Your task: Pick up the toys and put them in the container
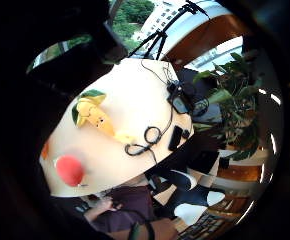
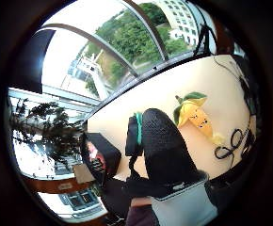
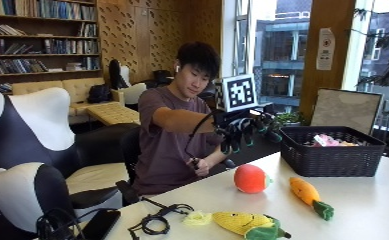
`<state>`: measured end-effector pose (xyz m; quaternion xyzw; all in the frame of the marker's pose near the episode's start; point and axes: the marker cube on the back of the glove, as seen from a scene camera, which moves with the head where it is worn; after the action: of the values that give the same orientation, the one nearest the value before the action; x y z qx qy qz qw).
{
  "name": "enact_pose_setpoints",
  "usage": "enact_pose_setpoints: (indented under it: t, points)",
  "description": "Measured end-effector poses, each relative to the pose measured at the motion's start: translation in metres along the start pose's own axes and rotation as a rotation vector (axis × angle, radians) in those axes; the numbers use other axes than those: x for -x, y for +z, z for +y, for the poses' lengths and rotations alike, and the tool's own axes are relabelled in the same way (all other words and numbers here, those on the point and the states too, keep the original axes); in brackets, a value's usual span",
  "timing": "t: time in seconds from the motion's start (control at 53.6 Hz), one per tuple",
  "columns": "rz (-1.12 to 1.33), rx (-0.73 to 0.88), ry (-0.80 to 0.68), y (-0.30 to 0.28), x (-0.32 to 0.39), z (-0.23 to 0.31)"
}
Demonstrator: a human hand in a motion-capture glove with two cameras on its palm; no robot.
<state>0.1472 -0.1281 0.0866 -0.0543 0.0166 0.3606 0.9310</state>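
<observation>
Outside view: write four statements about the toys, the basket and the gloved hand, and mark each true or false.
1. The right hand holds the red tomato toy. False: it hangs in the air above the table, holding nothing.
2. The carrot toy lies on the table, outside the black basket. True.
3. The basket is empty. False: something pink shows inside.
4. The corn toy lies near the table's front edge, beside a black cable. True.

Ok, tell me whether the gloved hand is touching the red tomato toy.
Apart. The outside view shows the hand raised in the air above the tomato toy, with clear space between them.
</observation>
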Motion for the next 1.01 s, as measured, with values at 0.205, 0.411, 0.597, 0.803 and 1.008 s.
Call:
enact_pose_setpoints:
  t: [0.205,0.411,0.597,0.803,1.008]
  points:
    - [-0.04,0.052,0.1,0.065,-0.01,-0.014]
    - [0.025,0.134,0.144,0.136,-0.013,-0.015]
    - [0.085,0.341,0.183,0.221,-0.024,-0.006]
    - [0.056,0.169,0.152,0.242,-0.029,-0.01]
    - [0.026,0.04,0.057,0.241,-0.025,-0.015]
